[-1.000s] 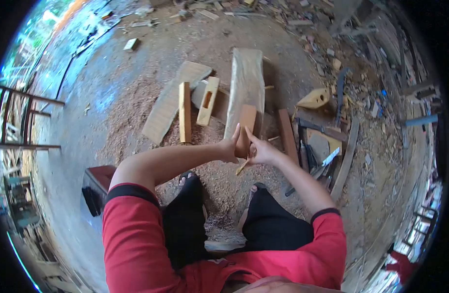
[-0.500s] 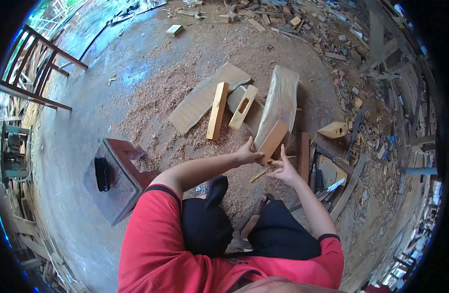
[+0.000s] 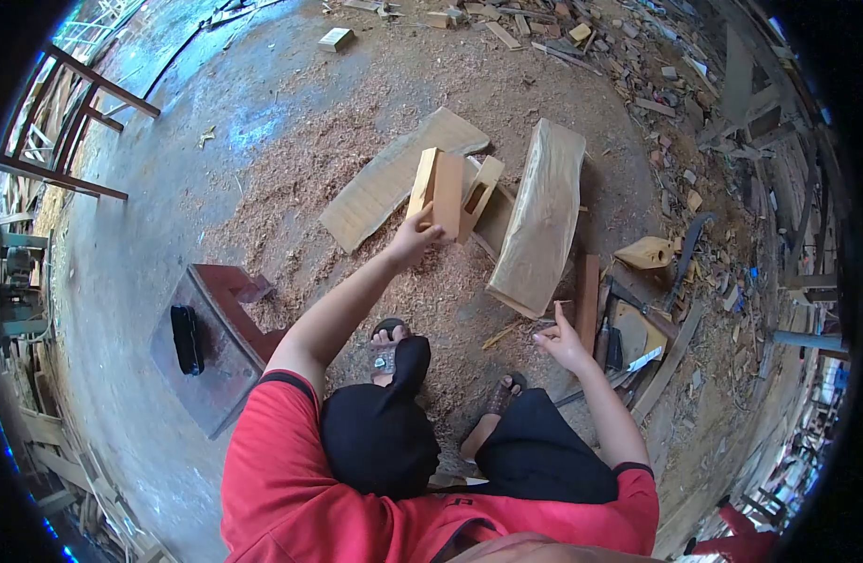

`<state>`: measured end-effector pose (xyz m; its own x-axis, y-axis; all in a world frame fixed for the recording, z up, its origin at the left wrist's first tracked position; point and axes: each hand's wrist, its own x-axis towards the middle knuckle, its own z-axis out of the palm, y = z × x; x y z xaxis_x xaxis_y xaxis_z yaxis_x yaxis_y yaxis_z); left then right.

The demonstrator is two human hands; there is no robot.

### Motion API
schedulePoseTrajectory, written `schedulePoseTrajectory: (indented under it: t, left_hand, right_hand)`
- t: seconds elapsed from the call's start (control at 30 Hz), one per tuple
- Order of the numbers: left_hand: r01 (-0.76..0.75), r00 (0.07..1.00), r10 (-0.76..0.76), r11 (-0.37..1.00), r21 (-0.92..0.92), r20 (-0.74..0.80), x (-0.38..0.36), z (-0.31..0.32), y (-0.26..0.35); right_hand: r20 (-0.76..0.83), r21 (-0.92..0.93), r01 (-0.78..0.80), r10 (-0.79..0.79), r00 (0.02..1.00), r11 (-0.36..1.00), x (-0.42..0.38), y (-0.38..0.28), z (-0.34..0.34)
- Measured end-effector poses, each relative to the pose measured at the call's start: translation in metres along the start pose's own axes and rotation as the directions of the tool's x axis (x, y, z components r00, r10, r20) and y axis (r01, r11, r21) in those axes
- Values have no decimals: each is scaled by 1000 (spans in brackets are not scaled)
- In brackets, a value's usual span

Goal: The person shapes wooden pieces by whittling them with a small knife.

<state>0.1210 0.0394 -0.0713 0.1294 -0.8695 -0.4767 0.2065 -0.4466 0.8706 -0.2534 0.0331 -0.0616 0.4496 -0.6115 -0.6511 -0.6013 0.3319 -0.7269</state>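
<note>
A flat reddish-brown wooden piece [image 3: 447,192] is held at its lower end by my left hand [image 3: 416,236], out over the floor in front of me. Behind it and partly hidden are a pale square block [image 3: 422,178] and a pale block with a slot [image 3: 483,192]. My right hand [image 3: 565,347] holds nothing, its index finger stretched out, just below the near end of a thick pale slab [image 3: 541,220]. Another flat board [image 3: 380,192] lies under the blocks at the left.
A dark red metal box [image 3: 206,375] with a black object on top stands at left. At right lie a carved wooden piece [image 3: 644,251], tools and a long strip [image 3: 669,364]. Wood scraps and a chair frame [image 3: 61,178] are farther off. A person's red sleeve [image 3: 741,535] shows at lower right.
My left hand has carried the reddish-brown piece left and forward, from the slab to the pale blocks. My right hand has let go of it and moved slightly right and back.
</note>
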Motion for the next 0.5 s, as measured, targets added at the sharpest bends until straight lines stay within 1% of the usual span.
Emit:
schedulePoseTrajectory:
  t: [0.03,0.07,0.1,0.13,0.17,0.2,0.23,0.27,0.3,0.33,0.4,0.43,0.47,0.5]
  left_hand:
    - [2,1000,-1,998,60,-11,9,-5,-8]
    - [6,1000,-3,993,120,-22,18,-10,-17]
    - [-146,989,144,986,83,27,34,-15,-37]
    - [-146,989,144,986,81,25,35,-16,-37]
    - [-197,980,200,950,244,10,35,-17,-37]
    - [-238,966,258,885,401,4,34,-17,-34]
    - [-237,966,257,886,400,2,33,-18,-29]
    - [-125,991,133,817,563,27,34,-20,-24]
    - [-22,1000,3,706,708,28,36,-22,-20]
    - [-20,1000,1,706,708,28,36,-23,-17]
    - [-53,997,3,739,672,75,39,-24,-16]
    - [-115,992,116,759,641,41,44,-25,-27]
    - [-116,992,115,758,642,43,46,-27,-34]
    - [-120,984,177,789,603,-35,48,-30,-41]
  right_hand:
    - [3,-6,-2,2,1000,1000,0,-2,-1]
    - [-7,-55,-26,25,1000,998,-1,-4,-1]
    - [-20,-103,-48,46,999,994,0,-6,-2]
    - [-18,-105,-48,46,999,993,1,-5,-3]
    - [-7,-106,-66,66,998,992,1,-1,-4]
    - [4,-108,-84,85,996,991,0,-1,-4]
    - [5,-109,-85,86,996,990,-1,-2,-4]
    - [8,-155,-92,95,995,984,-4,-3,-4]
    - [11,-199,-100,104,994,975,-6,-4,-4]
    - [13,-199,-101,106,994,975,-7,-3,-4]
    - [7,-220,-111,115,993,969,-8,3,-6]
    - [7,-218,-112,116,993,970,-8,6,-6]
    - [2,-225,-110,113,994,968,-8,10,-8]
    - [-4,-231,-108,110,994,967,-7,13,-10]
